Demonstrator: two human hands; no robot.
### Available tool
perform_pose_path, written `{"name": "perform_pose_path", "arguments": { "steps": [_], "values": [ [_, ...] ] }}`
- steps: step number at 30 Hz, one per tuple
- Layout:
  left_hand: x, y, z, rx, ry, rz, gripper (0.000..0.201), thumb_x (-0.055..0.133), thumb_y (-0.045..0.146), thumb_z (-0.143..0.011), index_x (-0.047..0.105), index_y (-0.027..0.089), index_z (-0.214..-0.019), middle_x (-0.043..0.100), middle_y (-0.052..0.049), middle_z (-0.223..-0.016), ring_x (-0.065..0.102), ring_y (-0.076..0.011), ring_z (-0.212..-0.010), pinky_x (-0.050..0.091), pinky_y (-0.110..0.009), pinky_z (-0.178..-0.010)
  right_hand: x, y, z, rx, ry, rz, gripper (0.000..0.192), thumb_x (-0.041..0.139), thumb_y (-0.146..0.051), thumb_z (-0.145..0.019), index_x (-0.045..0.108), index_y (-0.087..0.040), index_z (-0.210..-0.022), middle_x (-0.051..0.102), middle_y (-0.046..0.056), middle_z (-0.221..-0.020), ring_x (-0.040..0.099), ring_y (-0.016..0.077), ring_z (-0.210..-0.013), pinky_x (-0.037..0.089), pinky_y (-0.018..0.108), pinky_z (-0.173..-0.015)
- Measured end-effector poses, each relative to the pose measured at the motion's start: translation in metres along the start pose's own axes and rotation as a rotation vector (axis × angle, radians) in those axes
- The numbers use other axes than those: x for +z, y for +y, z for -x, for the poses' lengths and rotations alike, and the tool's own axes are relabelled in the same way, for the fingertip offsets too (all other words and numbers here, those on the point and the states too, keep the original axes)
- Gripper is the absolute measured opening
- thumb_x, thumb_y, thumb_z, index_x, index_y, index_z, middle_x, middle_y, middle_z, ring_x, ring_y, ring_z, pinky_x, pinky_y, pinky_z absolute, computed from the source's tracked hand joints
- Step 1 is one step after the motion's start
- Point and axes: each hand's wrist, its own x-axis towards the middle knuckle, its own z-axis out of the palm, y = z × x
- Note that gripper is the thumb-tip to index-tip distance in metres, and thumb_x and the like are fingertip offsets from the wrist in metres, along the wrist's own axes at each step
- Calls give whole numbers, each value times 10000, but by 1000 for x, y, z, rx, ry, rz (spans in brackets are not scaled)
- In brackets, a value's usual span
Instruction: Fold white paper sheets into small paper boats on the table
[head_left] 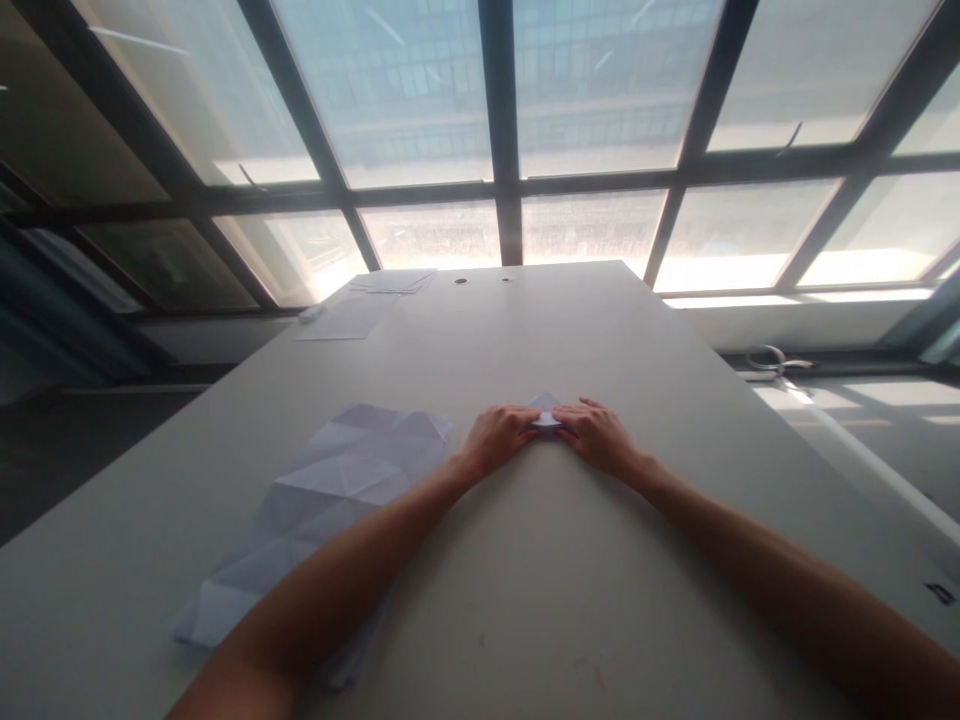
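Between my two hands, near the middle of the white table (517, 350), is a small piece of folded white paper (547, 419). My left hand (501, 437) is closed on its left side, and my right hand (596, 433) is closed on its right side. A pale peak of the paper shows just beyond the fingertips; its lower parts are partly hidden by the fingers. Left of my hands lies a large creased white sheet (352, 465) with raised folds, and my left forearm passes over part of it.
Flat white sheets (345, 318) lie at the table's far left corner. Two small round holes sit near the far edge. Tall windows (592, 85) with dark frames stand behind. A white cable (780, 365) or strap lies beyond the right edge.
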Motion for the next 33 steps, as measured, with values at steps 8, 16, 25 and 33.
{"name": "perform_pose_path", "arguments": {
  "steps": [8, 16, 25, 33],
  "values": [
    [-5, -2, 2, -99, 56, -55, 310, 439, 319, -990, 709, 333, -1142, 728, -26, -1111, 677, -233, -1016, 491, -317, -873, -7, -2, 1, 89, -29, 135, 296, 437, -125, -935, 703, -221, -1024, 752, 54, -985, 675, 206, -914, 431, 294, -881],
    [-4, -1, 2, -69, 190, -104, 420, 374, 130, -971, 635, 292, -1258, 634, -3, -1306, 586, -185, -1202, 432, -345, -1044, -6, 2, 1, 116, 103, 105, 421, 358, -80, -944, 624, -207, -1244, 669, 66, -1249, 616, 202, -1116, 403, 314, -988],
    [9, -8, 1, -3, 79, -256, 538, 317, 30, -890, 545, 186, -1352, 502, -49, -1451, 386, -194, -1390, 143, -437, -1208, 5, 11, 1, 90, 24, 139, 581, 349, 16, -845, 556, -164, -1357, 522, 86, -1431, 434, 202, -1351, 299, 363, -1131],
    [24, -2, 1, 21, -24, -173, 583, 308, 431, -996, 362, 103, -1475, 322, -148, -1553, 233, -240, -1462, 108, -438, -1201, 17, 5, 4, 120, -76, 173, 585, 372, -102, -859, 426, -37, -1438, 392, 182, -1506, 294, 265, -1431, 153, 488, -1183]
  ]
}}
